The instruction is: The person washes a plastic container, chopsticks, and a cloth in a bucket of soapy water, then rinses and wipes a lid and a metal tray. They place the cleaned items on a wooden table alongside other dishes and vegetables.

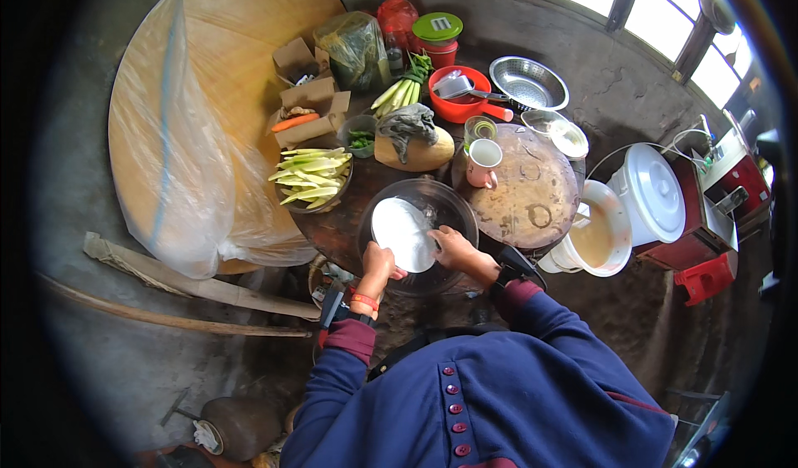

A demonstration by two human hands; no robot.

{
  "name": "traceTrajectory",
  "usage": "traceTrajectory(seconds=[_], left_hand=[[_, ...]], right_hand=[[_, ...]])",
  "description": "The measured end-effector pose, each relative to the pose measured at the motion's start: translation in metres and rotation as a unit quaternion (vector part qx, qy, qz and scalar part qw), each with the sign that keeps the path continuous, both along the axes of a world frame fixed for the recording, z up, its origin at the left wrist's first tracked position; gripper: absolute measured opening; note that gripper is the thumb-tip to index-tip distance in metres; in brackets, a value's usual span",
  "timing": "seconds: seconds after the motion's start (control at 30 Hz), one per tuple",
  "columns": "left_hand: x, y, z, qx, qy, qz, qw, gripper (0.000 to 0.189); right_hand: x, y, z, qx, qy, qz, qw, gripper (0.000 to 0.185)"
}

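Observation:
A round white dish [404, 234] is tilted inside a dark, see-through basin [466, 203] at the table's front edge. My left hand [379, 261] grips the dish by its lower left rim. At the right rim, the bent fingers of my right hand [458, 248] close on the edge; their undersides are hidden. Shiny spots show in the basin beyond the dish, too small to make out. Just past the basin lies a pale yellow gourd [430, 153] with a crumpled grey plastic bag [408, 125] on top.
Left of the basin stands a bowl of peeled green vegetable strips [313, 175]. To the right, a pink mug [484, 162] rests on a round wooden chopping board [523, 200]. Behind are a red basin [461, 103] and a steel colander [530, 84]. A white bucket [614, 225] holds cloudy liquid.

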State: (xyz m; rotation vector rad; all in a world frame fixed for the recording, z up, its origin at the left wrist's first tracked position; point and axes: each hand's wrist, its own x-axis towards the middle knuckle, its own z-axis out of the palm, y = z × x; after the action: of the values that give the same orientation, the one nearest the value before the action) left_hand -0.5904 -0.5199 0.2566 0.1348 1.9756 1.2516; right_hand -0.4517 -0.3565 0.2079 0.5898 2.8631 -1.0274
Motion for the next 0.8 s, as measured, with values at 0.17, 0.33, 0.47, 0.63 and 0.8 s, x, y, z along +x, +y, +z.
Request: traceTrajectory(seconds=[0.17, 0.33, 0.47, 0.63, 0.8], left_hand=[[0.004, -0.027, 0.033, -0.032, 0.314, -0.067, 0.946, 0.018], [0.007, -0.046, 0.049, -0.123, 0.532, -0.09, 0.833, 0.018], [0.004, -0.052, 0.055, -0.072, 0.563, -0.06, 0.821, 0.018], [0.003, -0.047, 0.04, 0.006, 0.565, 0.006, 0.825, 0.027], [-0.005, -0.044, 0.02, -0.085, 0.546, 0.007, 0.833, 0.023]], right_hand=[[0.003, -0.008, 0.019, -0.029, 0.086, -0.06, 0.994, 0.053], [-0.004, -0.017, 0.026, -0.085, 0.092, -0.141, 0.982, 0.06], [-0.006, -0.021, 0.03, -0.143, 0.092, -0.169, 0.971, 0.061], [0.007, -0.015, 0.04, 0.019, 0.029, 0.026, 0.999, 0.041], [0.027, 0.015, 0.076, -0.021, 0.124, 0.065, 0.99, 0.036]])
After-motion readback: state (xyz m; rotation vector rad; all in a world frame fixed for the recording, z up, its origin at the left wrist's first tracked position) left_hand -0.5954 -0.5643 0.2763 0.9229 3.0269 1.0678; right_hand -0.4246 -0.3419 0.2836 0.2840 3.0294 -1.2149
